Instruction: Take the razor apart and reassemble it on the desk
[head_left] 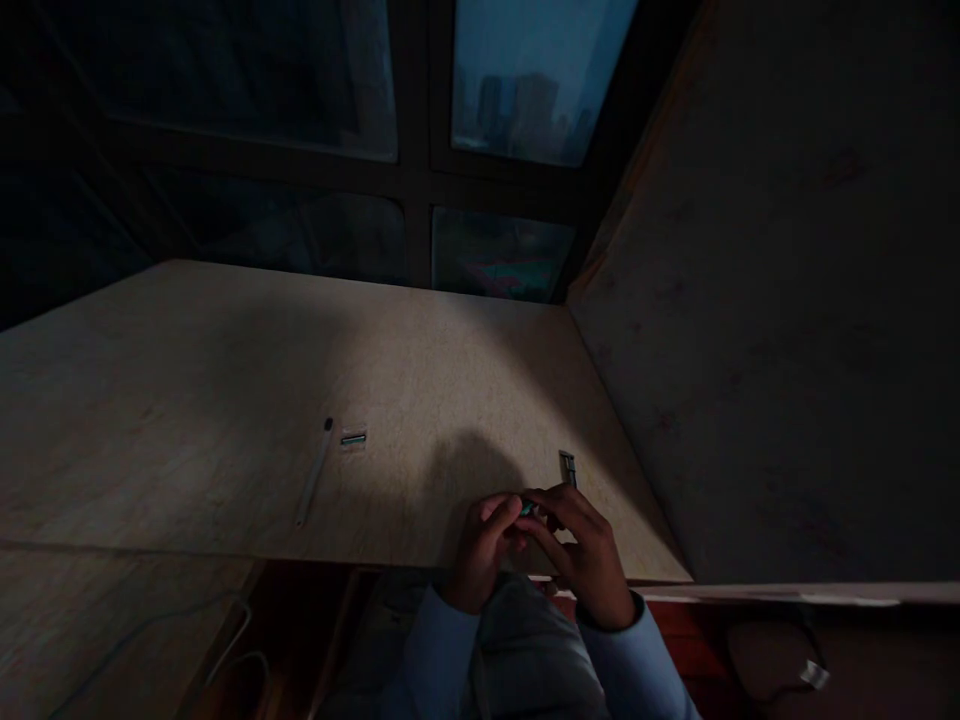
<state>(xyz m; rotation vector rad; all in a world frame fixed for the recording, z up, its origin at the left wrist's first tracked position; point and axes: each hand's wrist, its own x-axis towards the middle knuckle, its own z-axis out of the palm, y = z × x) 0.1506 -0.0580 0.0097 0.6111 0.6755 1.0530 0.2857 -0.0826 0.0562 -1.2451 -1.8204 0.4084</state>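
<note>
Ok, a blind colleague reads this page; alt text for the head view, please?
A person's left hand and right hand hold a small object near the edge of a dim, pale tabletop. A slim stick lies to the left, a dark piece beyond the right hand.

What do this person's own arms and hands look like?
Both the left hand and right hand are bare, without gloves. The arms wear long, plain blue-grey sleeves; a dark edge shows at the right wrist, cuff or band unclear.

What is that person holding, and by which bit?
A small greenish thing, held between the left grip and right grip; it's too dark and small to tell by which part.
</note>
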